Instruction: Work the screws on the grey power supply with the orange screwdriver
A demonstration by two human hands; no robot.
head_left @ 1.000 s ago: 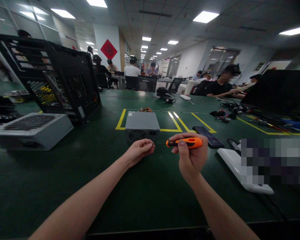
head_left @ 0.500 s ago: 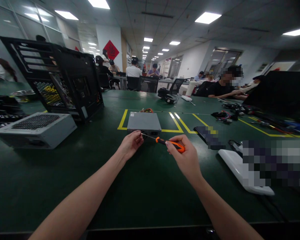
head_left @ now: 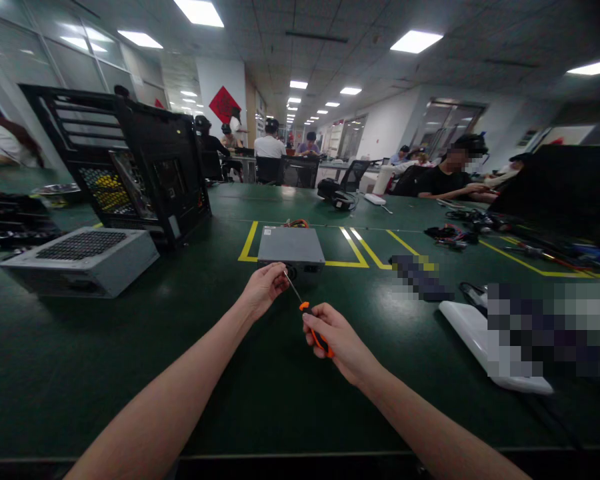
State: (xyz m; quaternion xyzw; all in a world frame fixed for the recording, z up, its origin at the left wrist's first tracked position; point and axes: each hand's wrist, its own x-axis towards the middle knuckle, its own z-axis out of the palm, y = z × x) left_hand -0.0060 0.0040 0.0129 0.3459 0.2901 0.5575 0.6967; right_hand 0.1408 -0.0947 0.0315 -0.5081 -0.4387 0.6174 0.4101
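Note:
My right hand (head_left: pixel 330 337) is closed around the orange and black handle of a screwdriver (head_left: pixel 321 341). Its thin shaft slants up and left, and the tip meets the fingertips of my left hand (head_left: pixel 269 287). Those left fingers are pinched; whatever small thing may be between them is too small to make out. Just beyond the fingers lies a grey computer power supply (head_left: pixel 291 244), flat on the green table, its fan and socket side facing me. Coloured cables (head_left: pixel 299 223) come out at its back.
At the left stand a black computer case (head_left: pixel 175 180) and a second power supply (head_left: pixel 115 277) with a mesh top. Yellow tape (head_left: pixel 347 264) marks the green table (head_left: pixel 260 400). To the right are a white device (head_left: pixel 480 333) and loose cables (head_left: pixel 450 233). People sit farther back.
My right hand has moved down and left, so the screwdriver now points more steeply up toward my left fingers. My left hand stays pinched near the power supply. The view has shifted slightly.

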